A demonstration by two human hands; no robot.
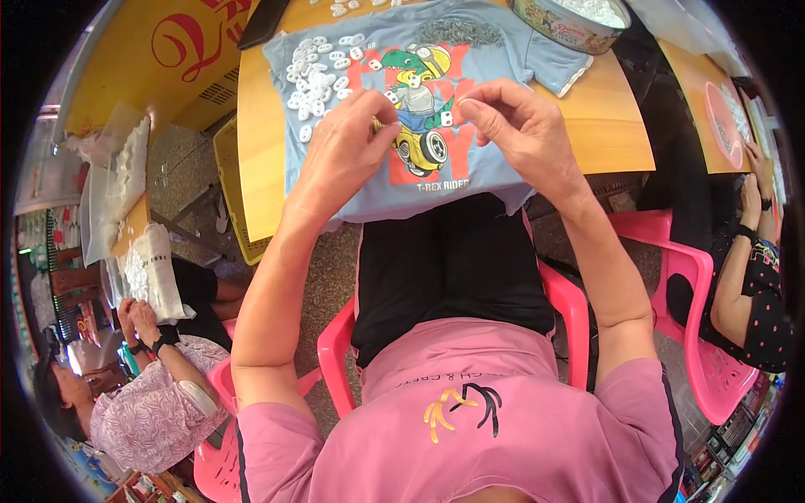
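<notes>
Fabric, a light-blue garment (484, 172), lies at twelve o'clock in the head view, its dinosaur print (415, 99) crossing red block letters above a dark caption. Left hand (356, 134) at eleven and right hand (520, 130) at half past one bend thumb toward fingers over it; I cannot tell whether either grasps anything. White oval two-holed plastic pieces (317, 86) cluster at eleven, a round lettered tin (573, 33) stands at one, and red script marks a yellow panel (151, 80) near ten.

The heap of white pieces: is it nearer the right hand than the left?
No, the heap lies on the shirt's left part, close to the left hand and farther from the right hand.
</notes>
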